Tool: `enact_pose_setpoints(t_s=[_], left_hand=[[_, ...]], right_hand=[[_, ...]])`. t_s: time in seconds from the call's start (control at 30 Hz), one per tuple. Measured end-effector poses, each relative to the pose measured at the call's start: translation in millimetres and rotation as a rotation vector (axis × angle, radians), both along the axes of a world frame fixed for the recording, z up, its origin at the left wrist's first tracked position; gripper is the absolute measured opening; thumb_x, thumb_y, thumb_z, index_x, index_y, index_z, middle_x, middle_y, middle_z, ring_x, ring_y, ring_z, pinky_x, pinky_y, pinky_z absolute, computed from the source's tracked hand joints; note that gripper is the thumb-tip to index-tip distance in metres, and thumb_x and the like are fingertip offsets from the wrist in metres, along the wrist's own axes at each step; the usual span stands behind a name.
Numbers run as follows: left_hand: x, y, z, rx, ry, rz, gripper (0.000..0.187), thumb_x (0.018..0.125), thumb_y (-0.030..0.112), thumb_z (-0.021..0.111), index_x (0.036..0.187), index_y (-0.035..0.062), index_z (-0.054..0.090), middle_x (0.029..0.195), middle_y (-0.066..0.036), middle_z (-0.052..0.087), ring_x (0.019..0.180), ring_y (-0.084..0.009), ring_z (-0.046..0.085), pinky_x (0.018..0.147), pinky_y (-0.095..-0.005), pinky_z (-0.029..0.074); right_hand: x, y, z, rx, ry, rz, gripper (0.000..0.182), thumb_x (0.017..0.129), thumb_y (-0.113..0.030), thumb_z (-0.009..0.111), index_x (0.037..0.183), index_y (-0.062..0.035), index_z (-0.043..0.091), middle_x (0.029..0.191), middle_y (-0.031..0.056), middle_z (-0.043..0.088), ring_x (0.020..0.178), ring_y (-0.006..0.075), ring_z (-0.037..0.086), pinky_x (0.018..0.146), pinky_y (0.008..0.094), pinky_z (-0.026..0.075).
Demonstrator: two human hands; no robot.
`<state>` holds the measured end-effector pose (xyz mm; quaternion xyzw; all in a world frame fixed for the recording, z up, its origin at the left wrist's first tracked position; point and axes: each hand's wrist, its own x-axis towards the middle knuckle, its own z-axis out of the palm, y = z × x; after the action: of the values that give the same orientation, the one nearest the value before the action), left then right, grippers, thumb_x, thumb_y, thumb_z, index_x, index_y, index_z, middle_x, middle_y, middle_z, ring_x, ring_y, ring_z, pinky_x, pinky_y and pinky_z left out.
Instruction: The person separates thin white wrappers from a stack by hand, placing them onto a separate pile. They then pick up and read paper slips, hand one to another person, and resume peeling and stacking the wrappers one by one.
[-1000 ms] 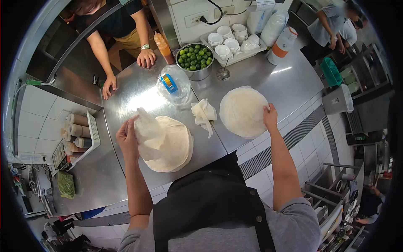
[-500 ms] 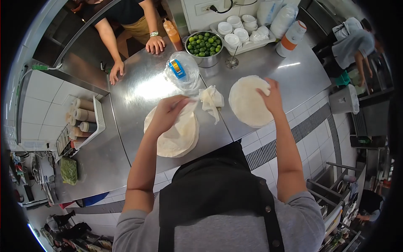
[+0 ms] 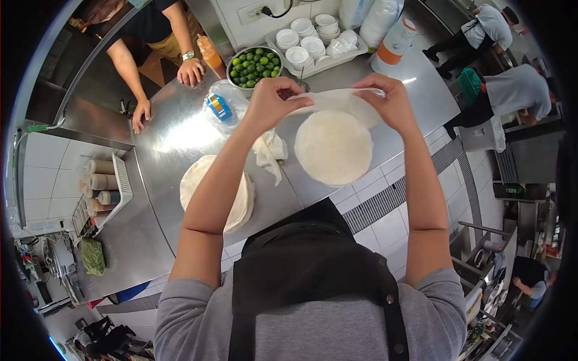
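Between my left hand (image 3: 276,103) and my right hand (image 3: 388,101) a thin, translucent whitish sheet (image 3: 337,99) is stretched by its upper edge. Thumb and fingers of each hand pinch it near a corner. It is raised over the far side of a round, flat, pale stack of dough sheets (image 3: 334,149) on the steel table. A second round pale stack (image 3: 194,174), with folded-looking layers, lies under my left forearm, which hides its middle. A crumpled off-white cloth (image 3: 271,150) sits between the two stacks.
Beyond my hands stand a metal bowl of limes (image 3: 256,67), a tray of small white dishes (image 3: 325,63), an orange sauce bottle (image 3: 209,57) and an orange-banded container (image 3: 394,48). A blue tape dispenser (image 3: 218,107) rests on clear plastic. Another person's hands (image 3: 191,72) touch the table.
My left hand has moved right from above the left stack. My right hand has lifted off the right stack, and both hands now hold up the translucent sheet. The camera view has shifted.
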<state>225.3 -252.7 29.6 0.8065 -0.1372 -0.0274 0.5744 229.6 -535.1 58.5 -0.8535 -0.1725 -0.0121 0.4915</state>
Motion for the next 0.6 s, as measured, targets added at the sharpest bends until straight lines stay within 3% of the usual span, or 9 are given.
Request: enact_pose_setpoints(t_s=[0.03,0.07,0.1,0.13,0.2,0.3,0.37,0.6], left_hand=[[-3.5,-14.3,-2.7,-0.003,0.009,0.001,0.015,0.074,0.010,0.083,0.084,0.0021,0.075,0.077,0.001,0.067,0.065,-0.0060,0.054,0.058,-0.0243,0.042],[-9.1,-26.8,-3.7,0.039,-0.130,0.050,0.014,0.072,0.006,0.082,0.084,0.0047,0.076,0.078,-0.001,0.067,0.067,-0.0088,0.057,0.059,-0.0256,0.043],[-16.3,-37.0,-5.7,0.083,-0.267,0.100,0.016,0.069,0.002,0.080,0.084,0.0073,0.077,0.079,-0.002,0.067,0.069,-0.0115,0.059,0.061,-0.0269,0.044],[-24.7,-44.5,-20.5,0.068,-0.334,0.097,0.026,0.062,-0.003,0.075,0.084,0.0113,0.077,0.080,-0.004,0.064,0.076,-0.0198,0.060,0.064,-0.0300,0.045],[-42.5,-52.1,-68.9,0.206,-0.583,0.063,0.036,0.058,-0.003,0.074,0.090,0.0134,0.075,0.081,-0.002,0.060,0.080,-0.0228,0.059,0.070,-0.0346,0.046],[-77.4,-61.2,-132.9,0.372,-0.568,-0.027,0.045,0.057,0.001,0.073,0.100,0.0168,0.073,0.088,0.000,0.058,0.090,-0.0238,0.057,0.081,-0.0417,0.043],[-92.6,-61.5,-161.1,0.427,-0.543,-0.050,0.047,0.058,0.002,0.073,0.102,0.0173,0.073,0.092,0.000,0.058,0.093,-0.0229,0.056,0.084,-0.0428,0.042],[-112.4,-54.4,-195.4,0.591,-0.603,-0.072,0.044,0.061,0.009,0.071,0.104,0.0161,0.072,0.097,0.000,0.058,0.098,-0.0227,0.056,0.089,-0.0423,0.043]], right_hand=[[-0.4,-14.7,0.7,-0.021,-0.113,0.026,0.021,0.075,0.004,0.073,0.096,-0.0003,0.072,0.097,0.0073,0.071,0.093,0.0172,0.065,0.085,0.0297,0.051],[-3.6,-28.4,-3.3,-0.045,-0.162,0.039,0.032,0.071,0.008,0.070,0.101,-0.0035,0.074,0.104,0.0098,0.071,0.100,0.0223,0.066,0.088,0.0299,0.051],[-9.3,-40.2,-13.2,-0.047,-0.152,0.042,0.032,0.071,0.008,0.070,0.101,-0.0035,0.074,0.104,0.0098,0.071,0.100,0.0223,0.066,0.088,0.0299,0.051],[-15.9,-50.5,-29.6,-0.087,-0.217,0.005,0.033,0.072,0.007,0.070,0.100,-0.0089,0.076,0.105,0.0070,0.071,0.103,0.0228,0.065,0.092,0.0325,0.050],[-32.3,-67.6,-68.4,-0.205,-0.304,-0.033,0.036,0.072,0.006,0.070,0.100,-0.0166,0.077,0.110,0.0025,0.070,0.114,0.0242,0.061,0.103,0.0403,0.043],[-64.6,-84.3,-152.0,-0.294,-0.211,0.013,0.037,0.073,0.003,0.070,0.099,-0.0214,0.077,0.123,-0.0003,0.067,0.131,0.0242,0.051,0.117,0.0534,0.024],[-82.7,-88.2,-187.9,-0.333,-0.026,0.085,0.034,0.074,0.002,0.069,0.099,-0.0211,0.076,0.129,0.0004,0.063,0.135,0.0249,0.046,0.118,0.0546,0.020],[-93.1,-83.2,-193.5,-0.395,0.066,0.212,0.028,0.078,-0.002,0.068,0.099,-0.0191,0.076,0.134,0.0027,0.059,0.139,0.0262,0.042,0.118,0.0542,0.018]])
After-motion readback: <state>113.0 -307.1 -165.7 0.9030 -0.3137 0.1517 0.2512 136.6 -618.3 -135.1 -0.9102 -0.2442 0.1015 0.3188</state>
